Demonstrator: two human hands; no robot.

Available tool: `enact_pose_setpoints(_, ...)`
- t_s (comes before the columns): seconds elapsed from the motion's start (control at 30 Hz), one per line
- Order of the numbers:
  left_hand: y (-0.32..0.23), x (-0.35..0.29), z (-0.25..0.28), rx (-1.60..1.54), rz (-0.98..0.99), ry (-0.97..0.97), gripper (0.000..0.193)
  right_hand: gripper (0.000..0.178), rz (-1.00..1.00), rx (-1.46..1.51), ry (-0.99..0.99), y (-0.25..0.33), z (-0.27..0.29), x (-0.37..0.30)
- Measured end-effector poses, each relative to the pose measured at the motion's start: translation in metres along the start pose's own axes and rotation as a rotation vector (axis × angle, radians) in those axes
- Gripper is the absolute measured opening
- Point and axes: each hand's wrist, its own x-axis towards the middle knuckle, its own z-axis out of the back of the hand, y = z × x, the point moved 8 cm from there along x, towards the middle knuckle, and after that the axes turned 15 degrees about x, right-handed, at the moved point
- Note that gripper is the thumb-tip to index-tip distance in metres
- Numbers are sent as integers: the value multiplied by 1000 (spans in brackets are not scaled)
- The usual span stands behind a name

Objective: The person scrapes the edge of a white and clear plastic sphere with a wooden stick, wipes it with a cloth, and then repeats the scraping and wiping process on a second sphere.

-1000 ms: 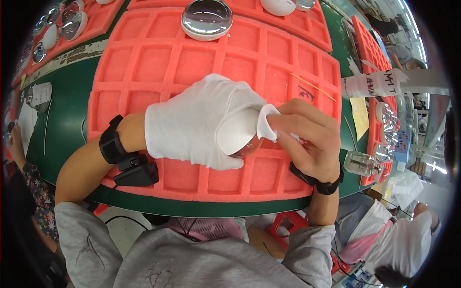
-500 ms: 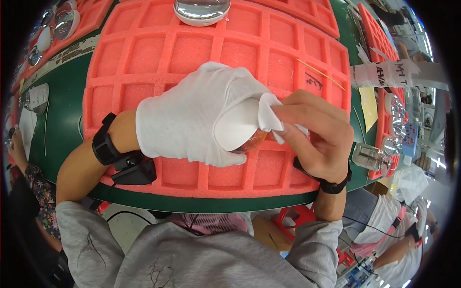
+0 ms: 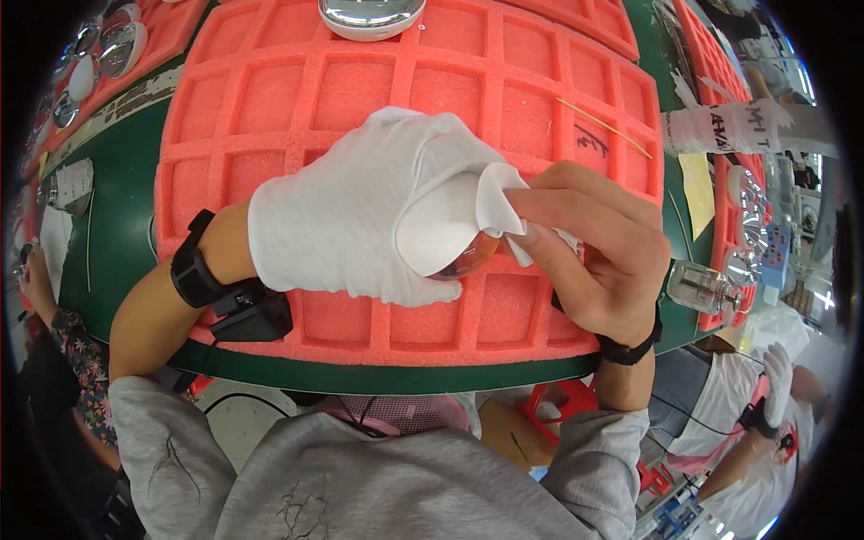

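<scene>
My left hand (image 3: 360, 211), in a white glove, is wrapped around a round shiny piece (image 3: 463, 261) whose reflective rim shows under the fingers. My bare right hand (image 3: 598, 256) pinches a small white cloth (image 3: 499, 202) and presses it against that piece. Both hands are over a pink foam tray (image 3: 315, 90) divided into square cells. Most of the shiny piece is hidden by the glove and the cloth.
Another round shiny piece (image 3: 371, 15) lies in a far cell of the tray. More pink trays with shiny parts sit at the far left (image 3: 117, 45) and right (image 3: 747, 225). A green table edge (image 3: 378, 376) runs below. A person with a white glove (image 3: 778, 369) works at the lower right.
The view has come closer to the hands. My right hand has shifted the cloth slightly on the shiny piece; my left hand keeps its hold.
</scene>
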Motion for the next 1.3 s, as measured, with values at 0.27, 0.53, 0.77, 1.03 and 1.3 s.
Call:
enact_pose_setpoints(0.27, -1, 0, -1, 1, 51, 36, 74, 14, -115, 15, -2, -3, 2, -1)
enact_pose_setpoints(0.53, -2, -11, -4, -14, 205, -105, 75, 13, -266, 194, -120, -18, 2, -7)
enact_pose_setpoints(0.77, -4, -9, -4, 107, 279, -73, 74, 12, -290, 189, -163, -19, 2, -8)
enact_pose_setpoints(1.03, -7, -7, -3, 85, 264, -93, 72, 12, -305, 239, -197, -24, 2, -12)
enact_pose_setpoints(1.3, -4, -7, -3, 40, 268, -44, 72, 13, -179, 107, -108, -9, 0, -6)
